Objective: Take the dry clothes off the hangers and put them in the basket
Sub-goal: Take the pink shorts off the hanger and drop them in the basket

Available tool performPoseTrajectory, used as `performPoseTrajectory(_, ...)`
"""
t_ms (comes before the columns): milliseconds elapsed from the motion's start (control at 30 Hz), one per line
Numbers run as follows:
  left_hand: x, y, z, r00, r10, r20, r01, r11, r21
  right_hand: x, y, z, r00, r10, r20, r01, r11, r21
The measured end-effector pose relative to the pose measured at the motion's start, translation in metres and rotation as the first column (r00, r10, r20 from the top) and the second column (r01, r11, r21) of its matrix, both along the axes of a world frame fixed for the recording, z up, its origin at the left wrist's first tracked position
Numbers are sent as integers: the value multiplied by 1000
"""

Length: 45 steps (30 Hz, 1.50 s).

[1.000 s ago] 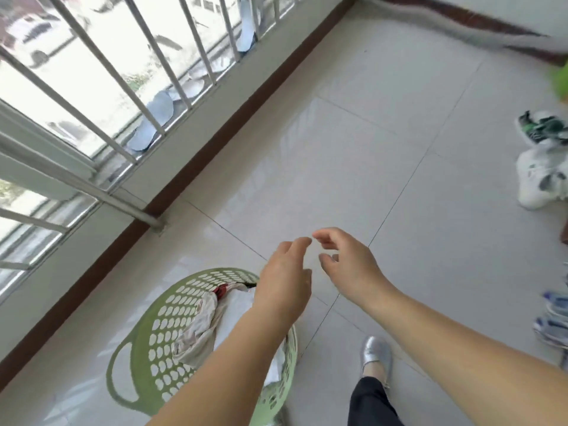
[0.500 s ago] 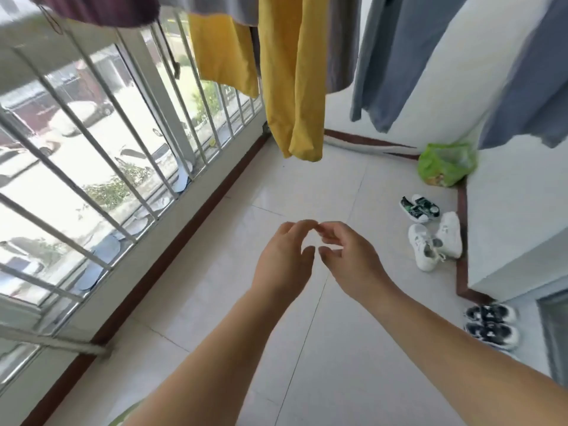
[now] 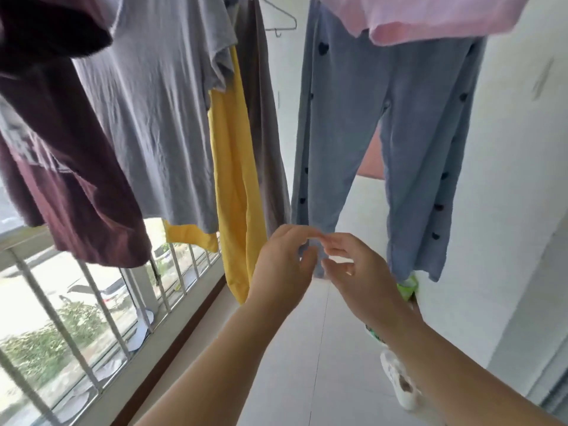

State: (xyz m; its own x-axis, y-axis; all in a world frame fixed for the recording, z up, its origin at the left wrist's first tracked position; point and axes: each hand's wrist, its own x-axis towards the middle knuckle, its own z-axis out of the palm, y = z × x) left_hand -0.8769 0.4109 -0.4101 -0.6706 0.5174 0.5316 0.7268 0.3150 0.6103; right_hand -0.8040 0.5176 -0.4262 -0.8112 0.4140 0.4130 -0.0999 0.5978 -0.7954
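Observation:
Several garments hang overhead: a maroon shirt at the left, a grey T-shirt, a yellow garment, and blue trousers with dark hearts under a pink garment. An empty wire hanger shows at the top. My left hand and my right hand are raised side by side, fingers loosely curled, fingertips almost meeting in front of the hem of one blue trouser leg. Neither hand plainly holds anything. The basket is out of view.
A barred window railing runs along the left above a dark skirting. A white wall stands at the right. On the tiled floor lie a white shoe and a green bag, partly hidden by my right arm.
My view has swung up from the floor and the green basket to the hanging clothes. Both hands kept the same near-touching pose and now sit in front of the blue trousers.

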Motion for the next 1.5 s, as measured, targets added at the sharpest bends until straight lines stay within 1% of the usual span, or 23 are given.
performPoseTrajectory(67, -10, 13, 29, 999, -19, -33, 20, 1000, 7, -8, 11, 30, 999, -38, -24, 39, 999, 36)
performPoseTrajectory(167, -28, 32, 72, 996, -73, -42, 73, 997, 14, -23, 30, 78, 994, -93, -65, 102, 984, 145)
performPoseTrajectory(267, -49, 45, 110, 979, -111, -169, 122, 991, 60, -41, 45, 117, 986, -118, -117, 146, 951, 274)
performPoseTrajectory(333, -64, 53, 132, 960, -129, -250, 149, 987, 60, -50, 52, 140, 979, -140, -149, 184, 924, 336)
performPoseTrajectory(400, -78, 61, 154, 943, -133, -305, 162, 984, 73, -59, 59, 161, 965, -175, -194, 239, 892, 383)
performPoseTrajectory(533, -102, 79, 204, 902, -151, -405, 211, 971, 108, -70, 73, 210, 915, -217, -341, 364, 810, 461)
performPoseTrajectory(600, -108, 87, 231, 883, -144, -447, 220, 968, 122, -71, 81, 238, 886, -236, -400, 427, 750, 504)
performPoseTrajectory(667, -112, 96, 260, 869, -137, -476, 224, 966, 131, -72, 90, 270, 853, -276, -442, 505, 647, 572)
performPoseTrajectory(767, -114, 110, 303, 836, -89, -542, 194, 971, 140, -73, 101, 320, 790, -330, -517, 613, 448, 651)
performPoseTrajectory(833, -114, 119, 328, 804, -45, -593, 166, 974, 151, -73, 110, 353, 718, -388, -578, 686, 255, 681)
performPoseTrajectory(900, -113, 132, 352, 773, 1, -635, 134, 977, 166, -74, 121, 383, 624, -409, -666, 745, 53, 665)
performPoseTrajectory(933, -113, 138, 363, 761, 21, -648, 111, 980, 163, -76, 125, 397, 595, -410, -691, 753, -17, 658)
performPoseTrajectory(1000, -112, 151, 384, 750, 59, -659, 56, 987, 152, -79, 137, 419, 580, -421, -697, 735, -97, 671)
performPoseTrajectory(1067, -111, 163, 403, 772, 70, -631, 25, 990, 141, -82, 145, 435, 586, -468, -661, 684, -153, 714)
performPoseTrajectory(1133, -108, 181, 420, 795, 74, -602, 23, 988, 151, -82, 154, 447, 589, -505, -631, 636, -192, 747)
performPoseTrajectory(1233, -109, 200, 438, 842, 43, -537, 63, 982, 177, -84, 164, 456, 583, -595, -554, 574, -181, 799)
performPoseTrajectory(1300, -112, 209, 442, 868, 24, -496, 74, 981, 177, -85, 169, 458, 585, -616, -528, 545, -184, 818)
performPoseTrajectory(1400, -112, 217, 441, 874, -7, -486, 88, 986, 143, -83, 178, 460, 610, -564, -557, 552, -201, 809)
performPoseTrajectory(1500, -108, 220, 433, 858, -59, -511, 154, 977, 146, -79, 186, 467, 631, -469, -618, 614, -185, 768)
